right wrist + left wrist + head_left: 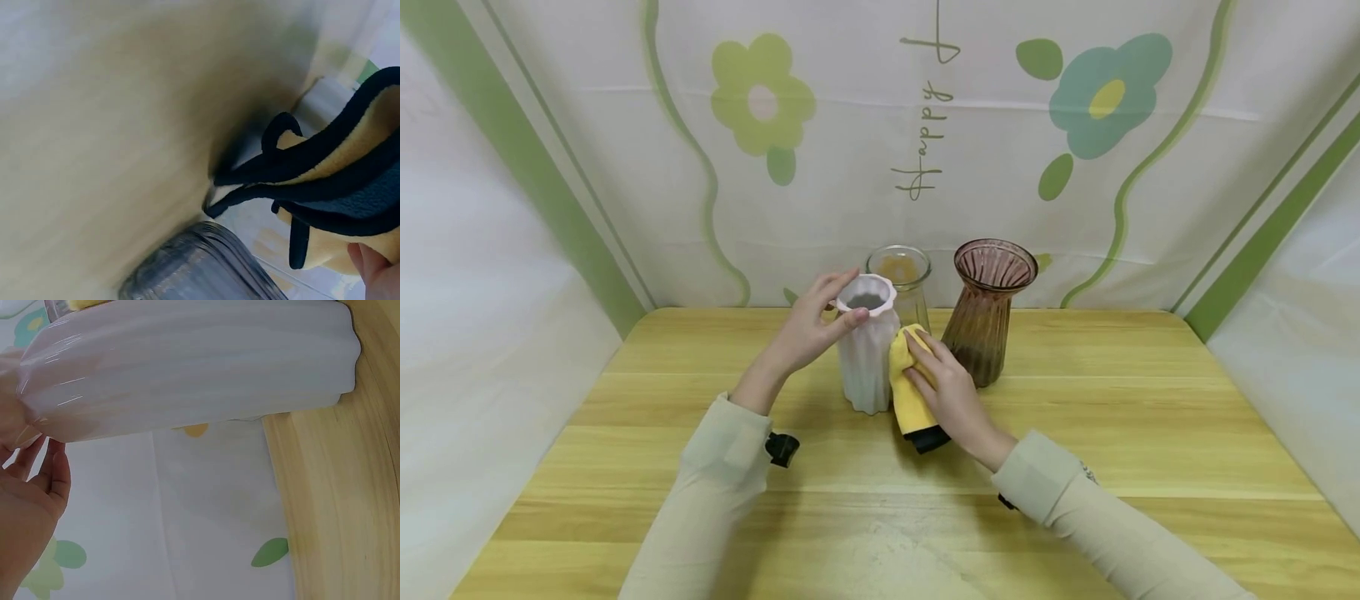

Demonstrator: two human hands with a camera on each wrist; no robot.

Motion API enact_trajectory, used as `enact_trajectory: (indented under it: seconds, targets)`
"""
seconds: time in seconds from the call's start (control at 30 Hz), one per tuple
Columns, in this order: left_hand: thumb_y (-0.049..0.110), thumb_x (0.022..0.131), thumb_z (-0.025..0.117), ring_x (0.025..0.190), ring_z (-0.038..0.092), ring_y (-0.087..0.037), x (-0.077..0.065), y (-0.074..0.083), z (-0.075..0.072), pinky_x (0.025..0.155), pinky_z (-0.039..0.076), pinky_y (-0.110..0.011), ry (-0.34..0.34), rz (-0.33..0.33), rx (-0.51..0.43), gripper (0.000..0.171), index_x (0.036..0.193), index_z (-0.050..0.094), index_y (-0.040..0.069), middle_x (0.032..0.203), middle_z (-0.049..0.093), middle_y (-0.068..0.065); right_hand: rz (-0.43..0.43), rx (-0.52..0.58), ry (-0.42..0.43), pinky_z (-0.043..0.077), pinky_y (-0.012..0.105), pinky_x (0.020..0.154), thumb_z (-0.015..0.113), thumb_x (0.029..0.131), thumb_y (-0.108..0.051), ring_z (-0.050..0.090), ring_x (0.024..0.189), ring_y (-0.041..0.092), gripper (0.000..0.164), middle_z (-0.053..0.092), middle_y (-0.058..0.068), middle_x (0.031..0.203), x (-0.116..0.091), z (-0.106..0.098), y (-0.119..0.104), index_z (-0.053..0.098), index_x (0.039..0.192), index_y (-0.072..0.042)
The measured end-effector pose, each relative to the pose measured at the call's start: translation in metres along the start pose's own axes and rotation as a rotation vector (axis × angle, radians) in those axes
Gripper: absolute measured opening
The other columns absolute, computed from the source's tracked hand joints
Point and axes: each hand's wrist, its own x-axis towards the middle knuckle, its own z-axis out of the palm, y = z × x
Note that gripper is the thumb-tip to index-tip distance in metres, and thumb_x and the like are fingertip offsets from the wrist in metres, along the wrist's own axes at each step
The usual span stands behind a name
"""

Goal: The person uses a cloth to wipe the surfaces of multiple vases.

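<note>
On the wooden worktop (1120, 433), the left hand (802, 327) is gripping a white fluted vase (865, 367) by its rim, probably for steadiness, while the right hand (953, 387) is pinching a yellow, black-edged cloth (912, 406) alongside with its fingers (923, 354).

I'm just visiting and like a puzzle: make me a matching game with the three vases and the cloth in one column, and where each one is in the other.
1. white fluted vase
2. clear glass vase
3. plum-tinted ribbed glass vase
4. yellow cloth with dark edging

A. farthest right of the vases
B. held in the right hand
C. partly hidden behind another vase
D. held near its rim by the left hand

Pairs: 1-D, 2-C, 3-A, 4-B
</note>
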Motion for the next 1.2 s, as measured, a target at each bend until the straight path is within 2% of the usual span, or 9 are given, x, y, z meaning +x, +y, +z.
enact_trajectory:
  seconds: [0.1,0.17,0.3,0.4,0.57,0.73,0.83,1.03,1.2]
  targets:
    - [0.086,0.071,0.036,0.129,0.043,-0.035,-0.001,0.002,-0.001,0.106,0.038,-0.055,-0.012,-0.012,-0.004,0.111,0.149,0.032,0.008,0.148,0.037,-0.016,-0.028,0.014,0.038,0.052,0.042,0.093,0.067,0.087,-0.007,0.056,0.12,0.038,0.051,0.051,0.021,0.138,0.006,-0.003,-0.004,0.053,0.136,-0.005]
    - [0.081,0.079,0.038,0.129,0.042,-0.036,0.0,0.001,-0.002,0.106,0.037,-0.056,-0.024,-0.014,-0.014,0.102,0.15,0.031,0.008,0.15,0.035,-0.016,-0.045,0.023,0.061,0.052,0.042,0.094,0.067,0.087,-0.006,0.056,0.121,0.038,0.051,0.051,0.021,0.138,0.009,-0.005,-0.007,0.053,0.136,-0.005]
    - [0.053,0.097,0.042,0.127,0.041,-0.036,0.001,0.001,-0.002,0.103,0.041,-0.056,-0.059,-0.016,-0.048,0.072,0.151,0.028,0.008,0.153,0.03,-0.015,-0.048,0.03,0.074,0.052,0.042,0.094,0.067,0.087,-0.007,0.055,0.122,0.037,0.052,0.05,0.02,0.14,0.015,-0.008,-0.012,0.052,0.137,-0.006]
    - [0.035,0.099,0.042,0.127,0.041,-0.035,0.002,0.003,-0.002,0.101,0.043,-0.055,-0.079,-0.018,-0.063,0.061,0.151,0.025,0.008,0.155,0.027,-0.014,-0.03,0.036,0.054,0.052,0.043,0.094,0.066,0.088,-0.008,0.054,0.124,0.037,0.053,0.048,0.019,0.142,0.015,-0.009,-0.014,0.051,0.138,-0.006]
    - [0.033,0.099,0.042,0.129,0.04,-0.036,0.002,0.003,0.0,0.102,0.041,-0.055,-0.067,-0.005,-0.048,0.061,0.151,0.026,0.006,0.155,0.027,-0.014,-0.033,0.033,0.024,0.053,0.042,0.092,0.067,0.087,-0.008,0.054,0.124,0.038,0.055,0.048,0.02,0.142,0.011,-0.006,-0.012,0.049,0.139,-0.004]
    - [0.04,0.096,0.047,0.143,0.023,-0.036,0.002,0.001,0.003,0.112,0.028,-0.06,-0.045,0.006,-0.005,0.069,0.151,0.025,0.004,0.158,0.019,-0.014,-0.031,0.015,0.003,0.054,0.04,0.089,0.066,0.087,-0.007,0.057,0.12,0.036,0.055,0.049,0.02,0.14,0.003,-0.001,-0.007,0.049,0.139,-0.005]
    - [0.045,0.094,0.05,0.144,0.018,-0.037,0.002,0.001,0.005,0.112,0.025,-0.062,-0.039,-0.008,0.004,0.075,0.151,0.023,0.005,0.157,0.013,-0.013,-0.01,-0.009,-0.026,0.054,0.04,0.089,0.066,0.088,-0.008,0.058,0.118,0.036,0.054,0.05,0.02,0.139,-0.003,0.002,-0.003,0.049,0.139,-0.006]
    - [0.043,0.093,0.056,0.136,0.028,-0.035,0.003,0.003,0.006,0.11,0.03,-0.06,-0.035,-0.01,0.002,0.076,0.15,0.026,0.004,0.15,0.019,-0.016,0.029,-0.059,-0.082,0.053,0.041,0.091,0.066,0.089,-0.009,0.059,0.117,0.036,0.052,0.052,0.02,0.137,-0.011,0.005,0.001,0.051,0.138,-0.006]
    - [0.035,0.091,0.063,0.132,0.035,-0.033,0.003,0.003,0.005,0.108,0.036,-0.055,-0.004,-0.006,0.021,0.071,0.148,0.033,0.005,0.148,0.028,-0.015,0.027,-0.066,-0.08,0.053,0.043,0.092,0.066,0.088,-0.009,0.059,0.117,0.037,0.05,0.053,0.021,0.136,-0.012,0.005,0.002,0.053,0.136,-0.005]
